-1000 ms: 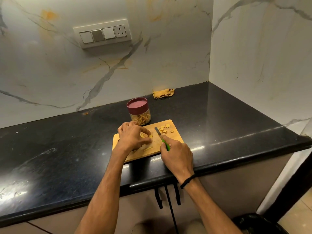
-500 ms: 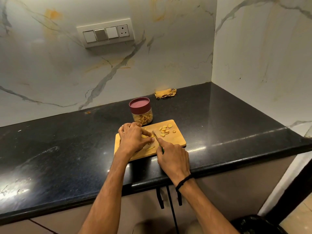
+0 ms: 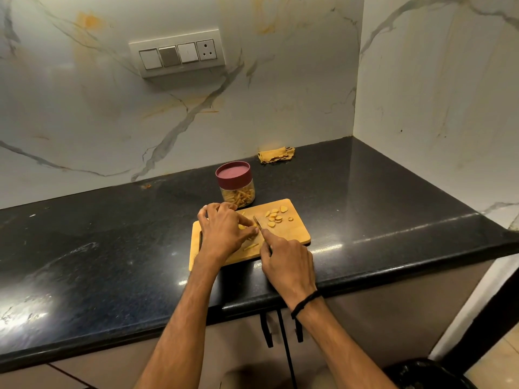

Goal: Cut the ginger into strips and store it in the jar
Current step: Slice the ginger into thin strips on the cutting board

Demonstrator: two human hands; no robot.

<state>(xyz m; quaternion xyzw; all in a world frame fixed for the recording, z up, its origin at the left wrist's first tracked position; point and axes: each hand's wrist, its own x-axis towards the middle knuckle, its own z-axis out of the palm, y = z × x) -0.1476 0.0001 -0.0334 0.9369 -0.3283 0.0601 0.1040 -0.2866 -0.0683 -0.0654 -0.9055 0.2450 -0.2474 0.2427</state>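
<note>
My left hand (image 3: 224, 231) pins a ginger slice (image 3: 242, 226) mid cutting board (image 3: 295, 234); my right hand (image 3: 286, 259) grips the knife (image 3: 257, 222). Slice probably light, firm, slippery: hold it flat, fingertips curled back. Lidded jar (image 3: 237, 189) stands at the board's far edge.

Black stone counter (image 3: 393, 197), wooden cutting board (image 3: 292, 234) near front edge, lidded jar (image 3: 235, 186) behind, yellow cloth (image 3: 276, 154) by wall

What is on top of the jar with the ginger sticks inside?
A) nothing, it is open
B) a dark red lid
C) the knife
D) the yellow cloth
B: a dark red lid caps the jar behind the cutting board, while the yellow cloth lies apart, farther back, and the knife is held in the right hand.
</note>
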